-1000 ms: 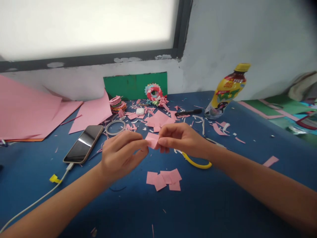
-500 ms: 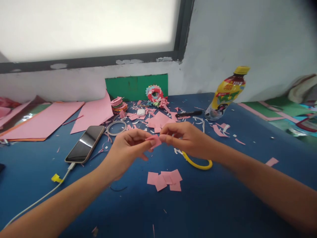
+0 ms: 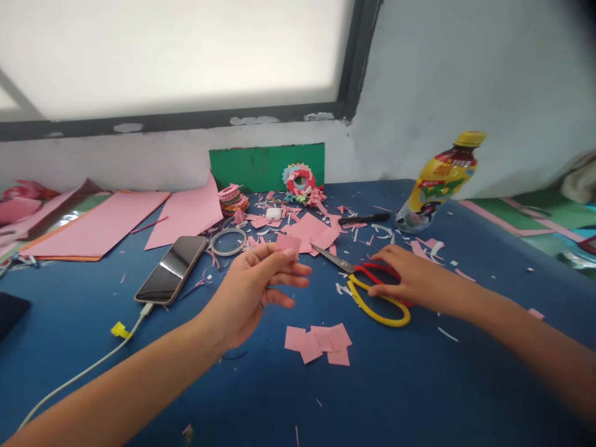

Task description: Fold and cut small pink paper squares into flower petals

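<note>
Between the thumb and fingers of my left hand [image 3: 261, 279] is a small pink paper square [image 3: 287, 246], raised above the table. My right hand [image 3: 400, 273] is over the handles of a pair of scissors [image 3: 379, 313], one handle yellow and one red. Its thumb and fingers are apart around the handles; whether they touch is hard to tell. The blades point left, towards larger pink paper pieces [image 3: 310, 230]. Nearer to me, several pink squares [image 3: 311, 347] lie overlapping on the blue table [image 3: 395, 391].
Left of my hands are a phone [image 3: 171, 270] on a cable, a tape roll [image 3: 228, 242] and pink sheets [image 3: 112, 217]. A folded-paper ring [image 3: 293, 180], a black pen [image 3: 364, 218] and paper scraps are at the back. A drink bottle [image 3: 440, 183] stands at the right.
My right hand has left the pink square and moved right to the scissors, its fingers now apart. The left hand still holds the square. The view has shifted slightly.
</note>
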`<state>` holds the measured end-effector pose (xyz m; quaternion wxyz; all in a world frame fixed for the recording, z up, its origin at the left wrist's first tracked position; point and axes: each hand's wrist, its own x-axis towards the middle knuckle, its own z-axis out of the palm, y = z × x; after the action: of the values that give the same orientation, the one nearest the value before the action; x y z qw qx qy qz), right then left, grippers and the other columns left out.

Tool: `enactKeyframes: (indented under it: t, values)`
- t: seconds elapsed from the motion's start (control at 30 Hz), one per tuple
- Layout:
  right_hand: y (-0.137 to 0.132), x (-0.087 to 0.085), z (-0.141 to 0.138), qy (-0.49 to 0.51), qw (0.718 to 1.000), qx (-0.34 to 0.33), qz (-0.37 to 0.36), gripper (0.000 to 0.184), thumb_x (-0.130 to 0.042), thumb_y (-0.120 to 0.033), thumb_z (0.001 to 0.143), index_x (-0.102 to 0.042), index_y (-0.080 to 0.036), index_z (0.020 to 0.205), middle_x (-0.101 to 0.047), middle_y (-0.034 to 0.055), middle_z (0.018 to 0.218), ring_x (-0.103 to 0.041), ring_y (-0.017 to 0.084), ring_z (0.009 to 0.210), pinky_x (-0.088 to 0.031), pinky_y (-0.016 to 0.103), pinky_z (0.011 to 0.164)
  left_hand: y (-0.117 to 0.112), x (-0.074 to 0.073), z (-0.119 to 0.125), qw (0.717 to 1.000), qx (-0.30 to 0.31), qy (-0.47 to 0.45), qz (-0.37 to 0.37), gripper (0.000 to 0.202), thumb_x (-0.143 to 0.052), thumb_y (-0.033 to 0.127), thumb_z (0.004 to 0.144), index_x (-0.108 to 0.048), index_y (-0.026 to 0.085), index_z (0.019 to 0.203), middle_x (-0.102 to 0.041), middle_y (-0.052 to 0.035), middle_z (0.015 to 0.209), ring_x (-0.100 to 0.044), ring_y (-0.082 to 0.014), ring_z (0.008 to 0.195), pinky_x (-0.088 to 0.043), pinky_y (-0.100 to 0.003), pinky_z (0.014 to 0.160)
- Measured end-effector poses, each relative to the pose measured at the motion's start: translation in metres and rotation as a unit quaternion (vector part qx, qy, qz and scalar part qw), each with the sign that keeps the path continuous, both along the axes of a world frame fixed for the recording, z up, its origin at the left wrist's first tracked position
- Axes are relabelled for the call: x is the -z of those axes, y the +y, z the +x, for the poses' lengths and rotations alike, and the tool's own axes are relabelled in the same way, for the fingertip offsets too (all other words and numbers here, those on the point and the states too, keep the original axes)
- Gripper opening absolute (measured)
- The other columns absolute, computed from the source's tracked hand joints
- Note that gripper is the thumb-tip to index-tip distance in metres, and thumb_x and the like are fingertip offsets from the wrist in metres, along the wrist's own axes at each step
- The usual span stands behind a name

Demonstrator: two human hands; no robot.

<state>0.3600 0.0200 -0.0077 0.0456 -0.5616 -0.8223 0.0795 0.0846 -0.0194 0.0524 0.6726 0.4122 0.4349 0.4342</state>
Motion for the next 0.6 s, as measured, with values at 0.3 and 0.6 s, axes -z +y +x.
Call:
enactKeyframes:
  t: [0.3, 0.6]
  values:
    - [-0.024, -0.009, -0.021, -0.077, 0.996, 0.036, 0.021, 0.031, -0.057, -0.045, 0.076, -0.059, -0.014, 0.078, -0.061, 0.0094, 0.081, -0.059, 0.020, 0.065, -0.044, 0.031, 0.058, -0.011, 0.011, -0.002, 0.890, -0.042, 0.274, 0.362, 0.009, -0.057, 0.027, 0.079, -0.059, 0.018, 0.076, -0.060, -0.0011, 0.073, -0.054, -0.0082, 0.059, -0.040, -0.014, 0.042]
    - [-0.019, 0.001, -0.015, -0.015, 0.997, 0.025, 0.070, 0.025, -0.042, -0.031, 0.085, -0.053, -0.013, 0.098, -0.064, 0.0114, 0.085, -0.063, 0.023, 0.071, -0.046, 0.033, 0.061, -0.016, 0.009, 0.002, 0.947, 0.011, 0.178, 0.267, 0.016, -0.055, 0.031, 0.081, -0.061, 0.019, 0.089, -0.069, -0.0042, 0.081, -0.066, -0.0148, 0.066, -0.048, -0.015, 0.039]
